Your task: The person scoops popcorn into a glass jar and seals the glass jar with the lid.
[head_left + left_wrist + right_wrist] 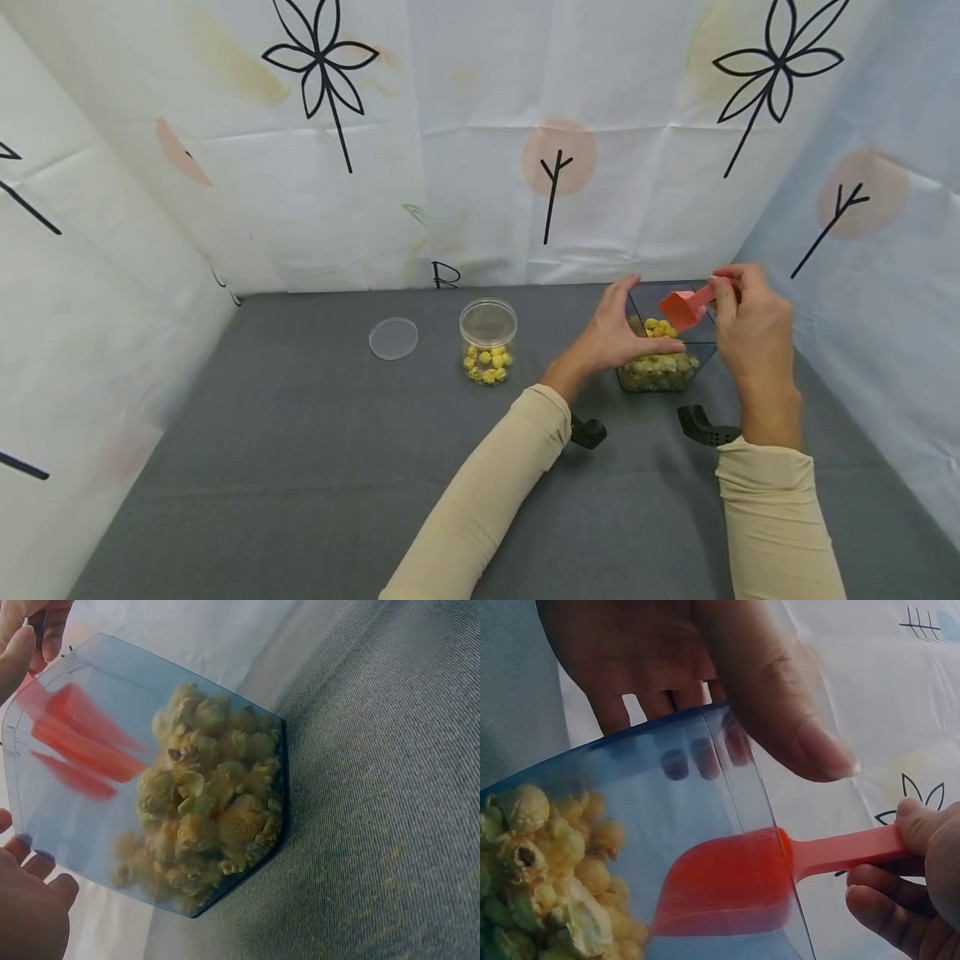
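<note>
Three sides of pale cloth (472,150) — printed with black flowers, twigs and peach circles, creased in places — rise around a grey table (262,483) with a woven surface. At the table's far edge, right of the frame's centre, a clear box (702,363) holds popcorn (660,327). The left hand (611,329) rests against the box, thumb spread wide from its fingers. The right hand (753,333) pinches a red scoop (681,311) by its handle, fingers closed up, the bowl inside the box. Mid-frame stands a jar (488,343) partly filled with popcorn; a round lid (393,338) lies left of it.
</note>
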Demonstrator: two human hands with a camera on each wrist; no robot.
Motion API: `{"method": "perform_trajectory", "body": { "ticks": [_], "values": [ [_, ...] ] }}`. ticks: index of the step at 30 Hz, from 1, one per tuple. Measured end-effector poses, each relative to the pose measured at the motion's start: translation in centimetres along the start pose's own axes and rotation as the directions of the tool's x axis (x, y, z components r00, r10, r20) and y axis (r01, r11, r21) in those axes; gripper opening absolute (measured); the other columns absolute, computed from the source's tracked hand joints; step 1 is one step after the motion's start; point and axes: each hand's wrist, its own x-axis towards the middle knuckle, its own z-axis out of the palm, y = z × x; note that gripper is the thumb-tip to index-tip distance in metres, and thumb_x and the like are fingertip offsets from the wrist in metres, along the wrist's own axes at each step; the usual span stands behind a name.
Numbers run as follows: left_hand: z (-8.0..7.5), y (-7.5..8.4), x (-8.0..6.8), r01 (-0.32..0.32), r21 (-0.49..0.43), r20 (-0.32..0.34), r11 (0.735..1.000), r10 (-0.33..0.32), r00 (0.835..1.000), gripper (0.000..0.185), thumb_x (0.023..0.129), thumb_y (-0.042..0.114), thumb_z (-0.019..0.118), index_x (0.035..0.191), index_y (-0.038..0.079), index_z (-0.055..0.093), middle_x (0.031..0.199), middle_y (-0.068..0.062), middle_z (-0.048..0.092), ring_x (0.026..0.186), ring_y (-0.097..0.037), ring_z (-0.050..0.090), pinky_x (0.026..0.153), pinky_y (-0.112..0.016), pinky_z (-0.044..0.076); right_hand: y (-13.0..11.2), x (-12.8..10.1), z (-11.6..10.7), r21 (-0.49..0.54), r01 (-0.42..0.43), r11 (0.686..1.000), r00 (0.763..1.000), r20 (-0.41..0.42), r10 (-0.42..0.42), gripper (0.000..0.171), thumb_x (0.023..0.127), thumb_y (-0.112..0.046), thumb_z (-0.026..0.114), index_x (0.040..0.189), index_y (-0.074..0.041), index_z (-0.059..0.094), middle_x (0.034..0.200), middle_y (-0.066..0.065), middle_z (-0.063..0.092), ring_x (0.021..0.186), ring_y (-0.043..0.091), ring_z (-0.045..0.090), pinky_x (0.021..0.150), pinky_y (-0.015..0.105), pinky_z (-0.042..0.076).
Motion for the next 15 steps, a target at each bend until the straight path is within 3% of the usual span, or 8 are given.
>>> {"method": "perform_trajectory", "body": {
  "ticks": [7, 15],
  "values": [
    [0.74, -0.29, 0.19, 0.027, -0.038, 0.007, 0.999, -0.027, 1.0, 0.106, 0.082, 0.049, 0.083, 0.163, 0.036, 0.015, 0.169, 0.009, 0.018, 0.152, -0.016, 0.034, 0.116, -0.042, 0.043, 0.31, -0.59, 0.08, 0.012, 0.019, 1.0, 1.0, -0.023, -0.019, 0.037, 0.107, -0.026, 0.052, 0.127, 0.005, 0.059, 0.103, 0.028, 0.069, 0.083, 0.038, 0.064, 0.07, -0.001, 0.025],
    [0.77, -0.73, 0.63, 0.017, -0.047, -0.004, 0.999, -0.017, 1.0, 0.106, 0.079, 0.047, 0.086, 0.162, 0.035, 0.02, 0.165, 0.009, 0.025, 0.147, -0.014, 0.039, 0.115, -0.039, 0.044, 0.64, -0.5, 0.36, 0.046, 0.096, 0.994, 0.995, -0.04, -0.094, 0.03, 0.103, -0.02, 0.06, 0.12, 0.004, 0.066, 0.098, 0.027, 0.07, 0.081, 0.037, 0.064, 0.073, 0.0, 0.027]
  ]
}}
